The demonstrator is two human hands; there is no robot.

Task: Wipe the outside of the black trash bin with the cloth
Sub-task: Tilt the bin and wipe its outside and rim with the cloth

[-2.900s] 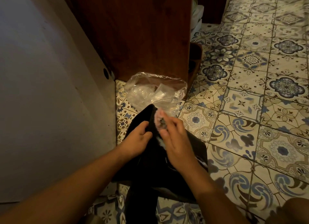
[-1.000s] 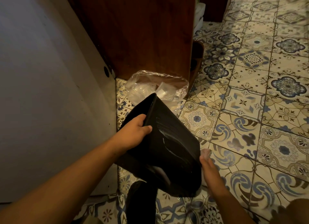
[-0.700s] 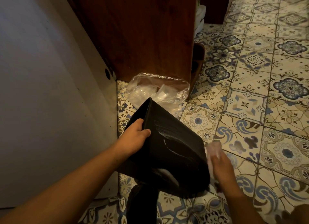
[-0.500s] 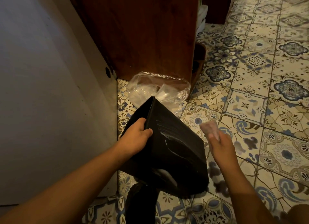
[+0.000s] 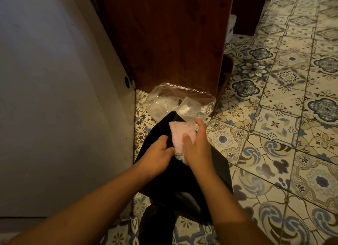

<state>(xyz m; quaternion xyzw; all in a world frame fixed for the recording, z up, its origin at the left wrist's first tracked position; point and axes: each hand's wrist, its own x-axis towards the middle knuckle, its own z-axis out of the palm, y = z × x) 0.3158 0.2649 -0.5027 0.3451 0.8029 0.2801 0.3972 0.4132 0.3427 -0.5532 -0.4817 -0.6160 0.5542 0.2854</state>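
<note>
The left hand (image 5: 159, 151) grips the rim of the bin (image 5: 214, 173), where the right hand (image 5: 198, 150), curled round the cloth (image 5: 180, 133), presses it.

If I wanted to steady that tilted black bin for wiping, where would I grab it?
Probably the rim, from the left, as the left hand grips it. The black trash bin is tilted, mouth facing away, so the thin edge can be hooked, leaving the outer wall free for the right hand with the pink cloth.
</note>
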